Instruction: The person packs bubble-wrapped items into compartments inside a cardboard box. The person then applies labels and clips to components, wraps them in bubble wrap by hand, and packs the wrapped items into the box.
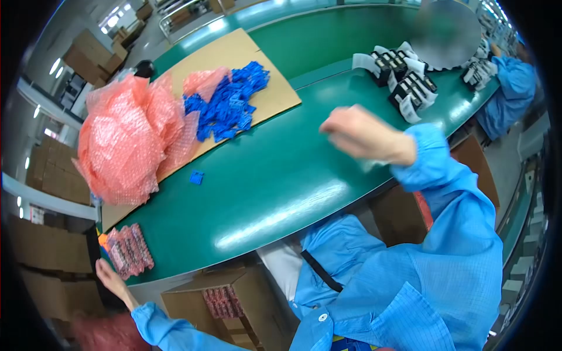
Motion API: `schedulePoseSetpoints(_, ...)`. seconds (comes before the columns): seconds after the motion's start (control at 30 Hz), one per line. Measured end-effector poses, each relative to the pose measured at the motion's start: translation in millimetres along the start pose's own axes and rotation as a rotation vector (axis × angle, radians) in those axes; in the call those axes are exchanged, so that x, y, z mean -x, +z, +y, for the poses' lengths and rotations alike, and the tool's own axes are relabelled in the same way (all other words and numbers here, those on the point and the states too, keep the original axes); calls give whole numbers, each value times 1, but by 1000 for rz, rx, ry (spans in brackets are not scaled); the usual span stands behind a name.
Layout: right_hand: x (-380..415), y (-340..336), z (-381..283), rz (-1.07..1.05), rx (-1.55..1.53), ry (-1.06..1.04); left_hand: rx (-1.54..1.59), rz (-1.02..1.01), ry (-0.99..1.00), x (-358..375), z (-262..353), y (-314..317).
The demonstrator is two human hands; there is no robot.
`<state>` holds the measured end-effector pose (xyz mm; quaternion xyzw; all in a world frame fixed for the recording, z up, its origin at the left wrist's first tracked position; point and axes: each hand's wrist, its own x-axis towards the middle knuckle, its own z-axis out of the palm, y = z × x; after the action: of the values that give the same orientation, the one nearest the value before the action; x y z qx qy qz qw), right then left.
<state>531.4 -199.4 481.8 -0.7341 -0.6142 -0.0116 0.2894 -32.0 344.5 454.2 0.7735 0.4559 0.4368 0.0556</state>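
Observation:
My left hand [112, 281] is at the near left corner of the green work surface, fingers stretched along the outer side of a row of pink bubble-wrapped packs [130, 250]. Beside those packs shows a small orange and blue piece [103, 243]. Smeared by motion, my right hand [366, 136] hovers over the right part of the surface with its fingers bent. A pale patch shows under that wrist, too blurred to name. One small blue plastic part [196, 177] lies alone between the hands. Farther back, a heap of blue plastic parts [231, 102] rests on a cardboard sheet [275, 93].
A large pile of pink bubble wrap [126, 137] covers the sheet's left side. Black units with white wrapping [404, 76] stand at the back right, near another person in blue [509, 93]. Below the surface, an open carton [234, 304] holds more pink packs.

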Motion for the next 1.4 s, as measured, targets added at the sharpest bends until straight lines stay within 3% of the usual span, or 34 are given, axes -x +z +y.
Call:
schedulePoseSetpoints(0.07,33,-55,37,75,269,124,92,198,10,14,57,-4)
schedulePoseSetpoints(0.13,68,-99,53,-56,611,378,121,231,14,22,91,-3)
schedulePoseSetpoints(0.23,105,-120,79,-215,783,514,250,251,78,31,135,10)
schedulePoseSetpoints(0.43,91,-113,99,-224,930,478,467,112,50,45,198,45)
schedulePoseSetpoints(0.53,77,-115,110,-247,993,451,351,34,158,60,224,44)
schedulePoseSetpoints(0.6,69,-113,114,-311,1007,239,398,-16,122,68,223,45)
schedulePoseSetpoints(0.67,63,-111,112,-410,1014,285,248,-69,302,72,222,43)
schedulePoseSetpoints(0.8,46,-111,99,-447,1060,255,258,-123,312,87,245,36)
schedulePoseSetpoints(0.83,39,-114,87,-445,974,228,247,-53,345,94,256,37)
schedulePoseSetpoints(0.9,33,-105,77,-216,873,43,379,-105,228,110,266,41)
schedulePoseSetpoints(0.93,29,-97,61,-168,721,46,471,-146,162,124,278,46)
schedulePoseSetpoints(1.0,14,-55,43,16,327,-60,366,-304,372,149,323,51)
schedulePoseSetpoints(1.1,-10,30,2,12,-94,-17,455,-615,693,178,365,79)
schedulePoseSetpoints(1.27,-39,117,-54,-55,-280,-68,355,-679,789,210,377,116)
schedulePoseSetpoints(1.3,-41,125,-56,-64,-301,-77,364,-686,730,212,375,117)
schedulePoseSetpoints(1.4,-44,135,-63,-63,-137,-145,369,-717,675,212,360,122)
